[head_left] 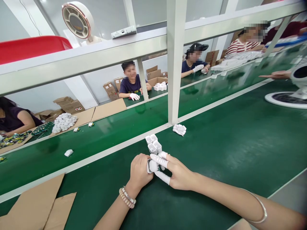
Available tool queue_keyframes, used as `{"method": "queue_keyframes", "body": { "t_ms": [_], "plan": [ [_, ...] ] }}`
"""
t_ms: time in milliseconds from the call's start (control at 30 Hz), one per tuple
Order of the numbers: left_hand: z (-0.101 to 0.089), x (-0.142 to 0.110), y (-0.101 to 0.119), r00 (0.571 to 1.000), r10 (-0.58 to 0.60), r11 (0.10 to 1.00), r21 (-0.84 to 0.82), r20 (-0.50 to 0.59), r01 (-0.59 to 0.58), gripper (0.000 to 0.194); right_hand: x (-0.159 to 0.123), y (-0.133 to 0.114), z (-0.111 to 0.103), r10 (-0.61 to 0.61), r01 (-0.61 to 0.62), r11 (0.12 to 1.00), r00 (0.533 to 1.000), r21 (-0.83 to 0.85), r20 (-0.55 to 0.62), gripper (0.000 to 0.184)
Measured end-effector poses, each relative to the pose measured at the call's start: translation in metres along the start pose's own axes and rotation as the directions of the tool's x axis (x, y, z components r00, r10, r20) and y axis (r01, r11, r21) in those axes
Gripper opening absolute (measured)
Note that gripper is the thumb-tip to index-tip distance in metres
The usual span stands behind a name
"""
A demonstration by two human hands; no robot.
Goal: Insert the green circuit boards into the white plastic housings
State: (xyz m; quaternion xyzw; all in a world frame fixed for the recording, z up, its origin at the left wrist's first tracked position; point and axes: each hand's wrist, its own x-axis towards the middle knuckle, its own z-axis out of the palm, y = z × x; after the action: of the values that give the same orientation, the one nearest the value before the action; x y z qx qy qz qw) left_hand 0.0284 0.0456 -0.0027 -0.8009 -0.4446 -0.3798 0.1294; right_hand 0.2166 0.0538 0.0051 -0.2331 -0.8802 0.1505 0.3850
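My left hand (139, 170) is closed around a white plastic housing (148, 167), much of it hidden by the fingers. At the housing's open end sits a rounded white part (153, 166) with a bit of green at its edge. White finger cots cover several fingers of my right hand (178, 172), which closes on this part from the right. How deep the part sits in the housing I cannot tell. Just beyond my hands, several white open-topped housings (152, 148) stand upright in a cluster on the green work surface (216, 153).
A crumpled white item (179, 129) lies by the upright post (176, 64). Cardboard sheets (35, 204) lie at left. Beyond the divider, a green conveyor belt (105, 134) carries small white pieces (69, 153). Co-workers sit across it; a white fan (299, 83) stands at right.
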Motion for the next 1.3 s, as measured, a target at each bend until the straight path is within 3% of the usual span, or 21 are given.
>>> {"method": "queue_keyframes", "body": {
  "t_ms": [300,533,633,767,867,967,1300],
  "plan": [
    [-0.0005,-0.0009,0.0002,1.0,-0.003,0.999,-0.039,0.002,0.003,0.013,-0.0016,0.0022,-0.0023,-0.025,0.028,0.999,0.997,-0.039,0.08,0.072],
    [-0.0007,-0.0006,-0.0002,0.999,-0.051,0.996,-0.074,-0.007,0.05,0.017,-0.0005,-0.0023,-0.0027,0.015,0.006,0.996,0.975,-0.094,0.22,0.08],
    [-0.0009,-0.0012,-0.0012,0.997,-0.079,0.993,-0.088,-0.015,0.077,0.018,0.0023,-0.0044,-0.004,0.026,-0.01,0.996,0.981,-0.085,0.194,0.084],
    [-0.0015,-0.002,-0.0031,0.994,-0.103,0.99,-0.095,-0.022,0.1,0.019,0.0035,-0.0045,-0.0067,-0.048,0.048,0.998,0.999,-0.027,-0.025,0.071],
    [-0.0017,-0.0018,-0.004,0.993,-0.114,0.989,-0.102,-0.026,0.11,0.018,0.0023,-0.0032,-0.0074,-0.165,0.156,0.983,0.981,-0.092,-0.103,0.057],
    [-0.0011,-0.0017,-0.0034,0.992,-0.12,0.987,-0.112,-0.027,0.116,0.018,0.0012,-0.0028,-0.0055,-0.231,0.216,0.964,0.969,-0.155,-0.087,0.05],
    [0.0001,-0.0039,-0.001,0.993,-0.12,0.978,-0.17,-0.003,0.118,0.013,0.0004,-0.0032,0.0006,-0.165,0.185,0.975,0.975,-0.127,0.15,0.033]
  ]
}}
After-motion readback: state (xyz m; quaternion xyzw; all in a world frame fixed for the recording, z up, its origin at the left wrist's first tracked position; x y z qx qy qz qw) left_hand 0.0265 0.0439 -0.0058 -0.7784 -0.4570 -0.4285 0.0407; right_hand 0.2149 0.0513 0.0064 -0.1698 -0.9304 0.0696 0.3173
